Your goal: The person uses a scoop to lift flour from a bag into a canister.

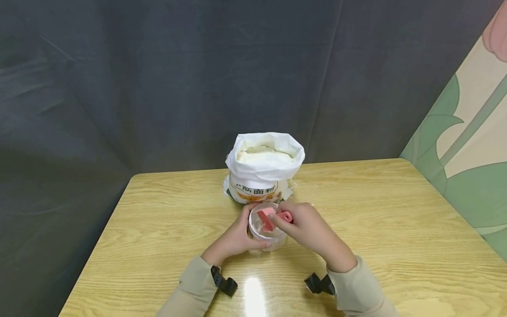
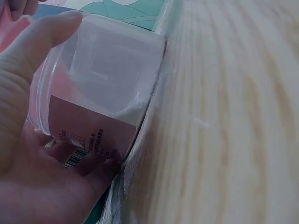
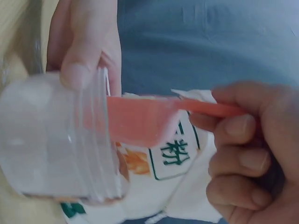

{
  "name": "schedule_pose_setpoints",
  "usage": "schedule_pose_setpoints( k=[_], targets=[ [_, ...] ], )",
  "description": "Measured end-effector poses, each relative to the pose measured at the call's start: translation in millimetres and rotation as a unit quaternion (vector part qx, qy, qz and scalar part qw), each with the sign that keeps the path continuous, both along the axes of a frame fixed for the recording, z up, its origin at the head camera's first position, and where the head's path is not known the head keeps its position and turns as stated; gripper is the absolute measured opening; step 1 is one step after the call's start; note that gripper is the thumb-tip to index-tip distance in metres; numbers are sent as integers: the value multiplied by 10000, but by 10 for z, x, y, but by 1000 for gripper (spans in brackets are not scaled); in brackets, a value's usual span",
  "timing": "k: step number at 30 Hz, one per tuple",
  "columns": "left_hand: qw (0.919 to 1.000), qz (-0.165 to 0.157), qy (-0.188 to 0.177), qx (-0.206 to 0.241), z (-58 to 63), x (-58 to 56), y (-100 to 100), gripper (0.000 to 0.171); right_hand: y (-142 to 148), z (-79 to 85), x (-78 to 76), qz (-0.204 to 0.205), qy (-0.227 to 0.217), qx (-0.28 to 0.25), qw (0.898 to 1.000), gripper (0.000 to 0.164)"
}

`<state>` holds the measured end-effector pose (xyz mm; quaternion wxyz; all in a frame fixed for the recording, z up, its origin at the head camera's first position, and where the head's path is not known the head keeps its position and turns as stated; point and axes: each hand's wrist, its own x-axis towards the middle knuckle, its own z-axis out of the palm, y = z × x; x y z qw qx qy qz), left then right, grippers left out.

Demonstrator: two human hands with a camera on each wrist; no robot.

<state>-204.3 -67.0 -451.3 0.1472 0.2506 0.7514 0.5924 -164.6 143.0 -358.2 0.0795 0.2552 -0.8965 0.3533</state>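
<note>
A clear plastic jar [image 2: 107,65] with a label stands on the table, its mouth uncovered. My left hand [image 1: 239,233] grips it around the side, thumb and fingers spread about the wall just below the rim. With curled fingers my right hand [image 1: 306,224] holds the handle of a pink scoop [image 3: 140,119]. The scoop's head is tipped into the jar's mouth, its front part inside the rim. A little white powder shows low in the jar in the left wrist view. Right behind the jar stands an open white flour bag [image 1: 257,174], its top rolled down and flour visible inside.
The wooden table [image 1: 170,211] has its far edge just behind the bag. A dark curtain [image 1: 198,88] hangs beyond it, and a wall with a leaf pattern [image 1: 471,176] rises at the right. Specks of white lie near the bag.
</note>
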Motion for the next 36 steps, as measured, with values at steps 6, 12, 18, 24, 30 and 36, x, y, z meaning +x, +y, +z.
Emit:
schedule_pose_setpoints(
  k=[6, 12, 18, 24, 30, 36],
  targets=[
    [9999, -108, -19, 123, -10, -18, 1, 101, 40, 51, 3, 257, 454, 626, 9967, 33],
    [9999, -73, -9, 91, -17, -19, 0, 101, 73, 68, -17, 106, 386, 599, 9974, 36],
    [9999, 66, 50, -57, -18, -10, -3, 103, 92, 74, -27, -43, 262, 264, 9993, 35],
    [9999, 93, 47, -47, -36, -11, 7, 103, 127, 90, -21, -365, 61, -402, 9985, 31],
    [10000, 79, 7, 10, -41, -7, 21, 103, 168, 118, -5, -858, -65, -678, 9940, 29],
    [9999, 147, 1, -42, -51, 0, 33, 104, 259, 217, 43, -1065, -184, -1142, 9876, 33]
  ],
)
